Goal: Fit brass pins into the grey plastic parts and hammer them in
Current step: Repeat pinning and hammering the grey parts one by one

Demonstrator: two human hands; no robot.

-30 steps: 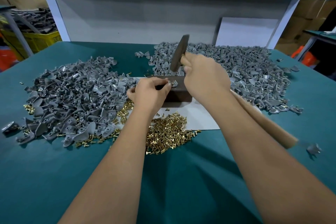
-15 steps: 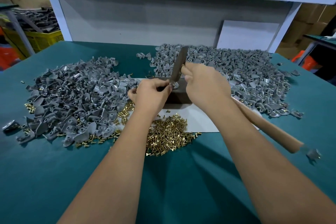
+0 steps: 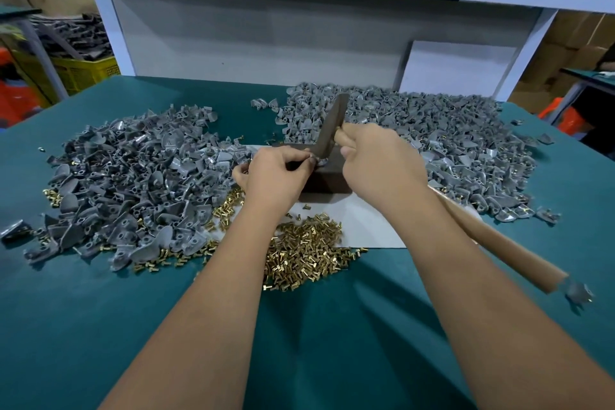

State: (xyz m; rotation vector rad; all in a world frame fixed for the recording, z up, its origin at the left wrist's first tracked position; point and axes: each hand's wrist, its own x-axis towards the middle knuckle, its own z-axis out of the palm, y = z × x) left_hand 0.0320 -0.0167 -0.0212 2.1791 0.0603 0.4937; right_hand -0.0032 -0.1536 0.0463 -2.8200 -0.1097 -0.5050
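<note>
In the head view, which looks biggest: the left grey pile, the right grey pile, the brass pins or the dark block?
Left grey pile and right grey pile: too alike to rank.
Brass pins.
Dark block.

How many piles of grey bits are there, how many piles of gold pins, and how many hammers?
Piles of grey plastic parts: 2, left and right
Pile of brass pins: 1
Hammer: 1, held in the right hand
Total: 4
</note>
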